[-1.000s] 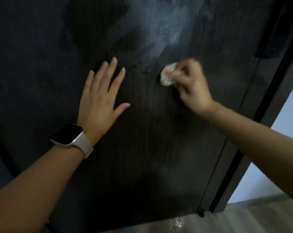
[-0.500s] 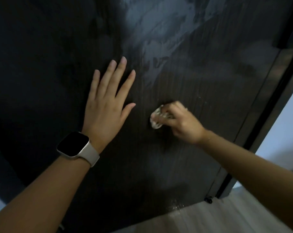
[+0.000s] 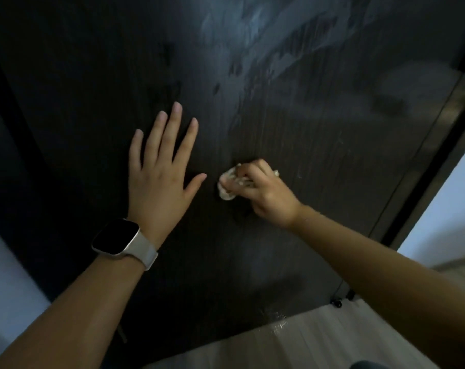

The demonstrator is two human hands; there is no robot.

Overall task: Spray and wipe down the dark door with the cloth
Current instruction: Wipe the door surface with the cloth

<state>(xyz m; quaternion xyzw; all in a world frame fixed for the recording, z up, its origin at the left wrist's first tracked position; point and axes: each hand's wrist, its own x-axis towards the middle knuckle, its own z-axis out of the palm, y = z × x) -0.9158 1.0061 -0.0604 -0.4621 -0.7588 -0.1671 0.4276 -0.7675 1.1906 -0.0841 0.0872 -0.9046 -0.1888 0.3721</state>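
Against dark door (image 3: 306, 145): cloth (image 3: 227, 186) bunched in right hand (image 3: 266, 193) grip.

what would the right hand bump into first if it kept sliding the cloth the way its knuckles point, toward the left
Probably the thumb of the left hand, spread flat on the dark wood-grain door. It lies just left of the crumpled pale cloth gripped by the right hand, with bare door between.
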